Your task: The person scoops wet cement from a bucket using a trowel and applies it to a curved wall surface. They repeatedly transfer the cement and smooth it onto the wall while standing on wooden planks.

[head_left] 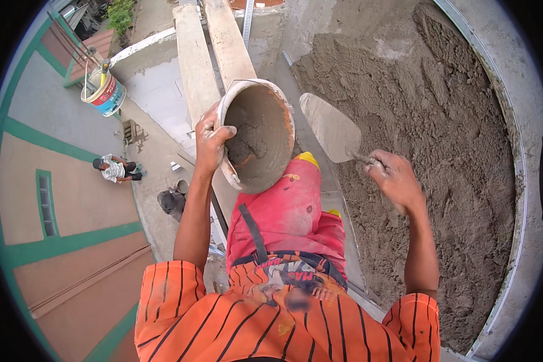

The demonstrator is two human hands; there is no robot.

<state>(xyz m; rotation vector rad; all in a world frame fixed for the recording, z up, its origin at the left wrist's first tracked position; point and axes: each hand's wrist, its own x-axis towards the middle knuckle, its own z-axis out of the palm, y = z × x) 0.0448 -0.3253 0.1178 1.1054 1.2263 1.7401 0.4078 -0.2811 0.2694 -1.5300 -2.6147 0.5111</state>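
Note:
My left hand (210, 142) grips the rim of a white bucket (288, 120), its thumb hooked over the edge. The bucket is tilted toward me, and some wet grey mortar (242, 136) clings inside it. In my right hand (394, 180) is the handle of a trowel (330, 127), its broad, rounded blade smeared with mortar and pointing up and left. The blade is beside the bucket, apart from it. Right of the trowel, a rough coat of wet mortar (428, 133) covers much of the wall.
Two wooden planks (198, 66) run away beneath the bucket. A pale metal strip (520, 181) borders the mortar on the right. At upper left hangs a blue and red bucket (107, 96) holding tools. Far below on the ground are a person (116, 169) and another dark-clothed person (171, 203).

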